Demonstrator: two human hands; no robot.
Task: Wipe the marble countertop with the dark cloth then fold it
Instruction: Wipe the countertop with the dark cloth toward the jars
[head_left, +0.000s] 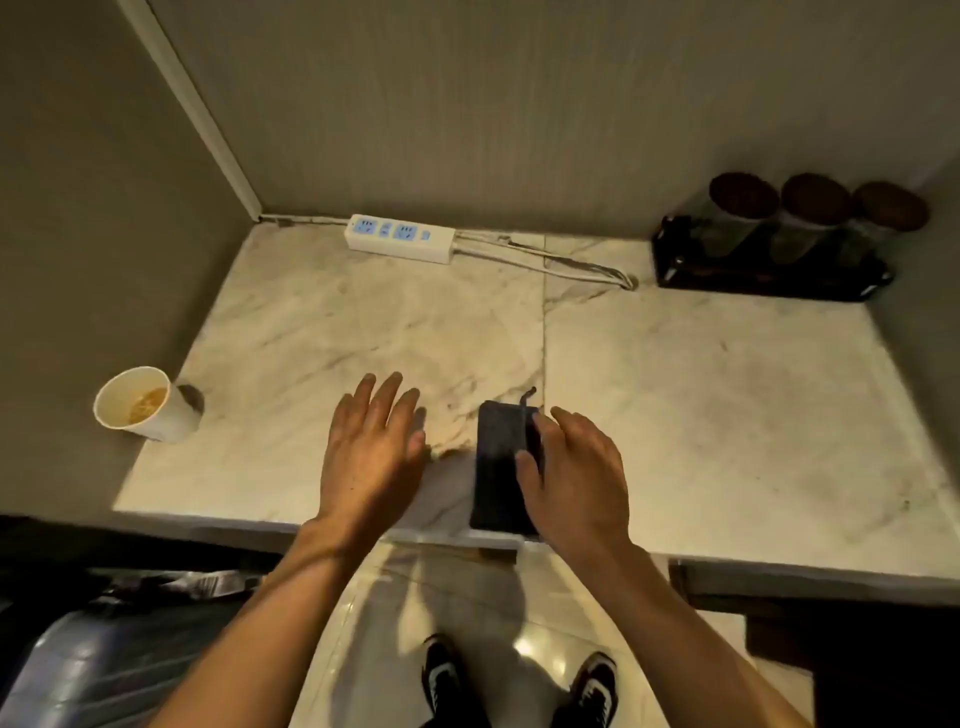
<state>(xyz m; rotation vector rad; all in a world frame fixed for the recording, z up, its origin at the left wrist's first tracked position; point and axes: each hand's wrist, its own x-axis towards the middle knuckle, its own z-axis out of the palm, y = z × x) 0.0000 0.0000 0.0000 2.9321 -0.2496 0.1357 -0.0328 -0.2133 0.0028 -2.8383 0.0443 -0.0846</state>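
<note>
While two shoes (519, 680) stand on the glossy floor (467, 597), two hands reach over the marble countertop (701, 395). One dark cloth (498, 467), folded into a narrow strip, lies at the front edge; the right hand (576, 478) rests on it, fingers curled onto its right side. Just beside it, the left hand (371, 452) hovers flat, fingers spread. One paper cup (143, 405) stands far left. Against the wall (519, 104) lie one power strip (400, 237) and three jars (815, 218) in one black rack (769, 275).
</note>
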